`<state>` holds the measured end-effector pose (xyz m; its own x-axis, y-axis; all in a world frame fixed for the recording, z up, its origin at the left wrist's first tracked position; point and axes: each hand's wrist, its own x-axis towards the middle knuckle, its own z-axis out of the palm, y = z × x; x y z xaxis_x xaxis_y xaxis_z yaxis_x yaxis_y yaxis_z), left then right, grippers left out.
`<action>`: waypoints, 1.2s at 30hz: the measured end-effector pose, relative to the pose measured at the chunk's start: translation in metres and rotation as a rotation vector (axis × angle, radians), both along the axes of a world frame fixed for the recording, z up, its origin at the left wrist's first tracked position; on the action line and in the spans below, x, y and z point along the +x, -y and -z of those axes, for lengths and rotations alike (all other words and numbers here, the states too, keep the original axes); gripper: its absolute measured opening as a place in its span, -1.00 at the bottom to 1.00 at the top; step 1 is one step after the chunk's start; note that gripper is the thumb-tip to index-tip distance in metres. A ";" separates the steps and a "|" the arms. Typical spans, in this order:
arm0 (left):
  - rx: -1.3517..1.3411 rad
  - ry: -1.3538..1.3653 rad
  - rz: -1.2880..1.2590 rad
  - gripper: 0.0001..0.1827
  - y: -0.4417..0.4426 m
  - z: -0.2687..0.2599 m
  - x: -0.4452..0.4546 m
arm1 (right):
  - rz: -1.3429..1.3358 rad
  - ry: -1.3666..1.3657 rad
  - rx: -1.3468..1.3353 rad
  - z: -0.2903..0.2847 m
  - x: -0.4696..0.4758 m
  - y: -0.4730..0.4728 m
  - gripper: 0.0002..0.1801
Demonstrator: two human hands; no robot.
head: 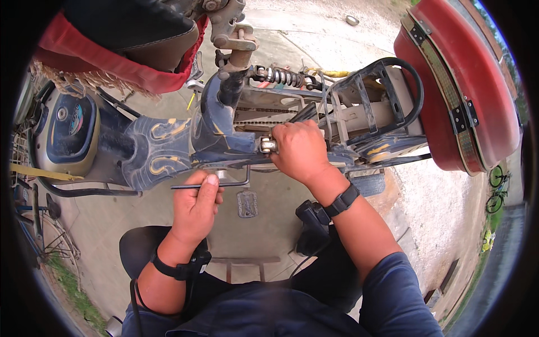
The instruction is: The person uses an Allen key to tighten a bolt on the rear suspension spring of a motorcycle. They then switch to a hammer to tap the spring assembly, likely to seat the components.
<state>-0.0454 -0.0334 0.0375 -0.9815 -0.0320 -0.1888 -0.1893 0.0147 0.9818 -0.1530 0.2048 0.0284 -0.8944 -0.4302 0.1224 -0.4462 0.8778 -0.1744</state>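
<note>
My left hand [194,206] grips an L-shaped hex key [236,184] between thumb and fingers, below the frame of a dusty dark-blue electric bike [158,143]. The key's short arm points up toward the frame. My right hand [299,147] is closed over the near-side rear shock absorber, hiding most of it. Only its metal mounting eye [268,145] shows, left of my fingers, in a bracket on the frame. On the far side, the other coil-spring shock absorber [286,78] is in plain sight.
The tilted-up saddle [156,38] with a red fringed cover is at upper left. A red top box [467,92] sits behind the black rear rack [366,101]. A pedal [247,204] sticks out toward me over the concrete. Another bicycle [46,223] stands at left.
</note>
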 end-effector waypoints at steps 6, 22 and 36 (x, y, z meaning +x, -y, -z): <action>0.015 -0.017 0.020 -0.65 0.003 -0.007 0.005 | -0.118 0.123 0.059 -0.005 -0.015 -0.005 -0.76; 0.047 -0.031 0.026 -0.65 0.016 -0.015 0.013 | -0.286 0.682 0.067 -0.022 -0.054 -0.009 -0.60; 0.031 -0.057 0.052 -0.63 0.019 -0.020 0.014 | -0.140 0.522 0.291 -0.027 -0.038 0.005 -0.61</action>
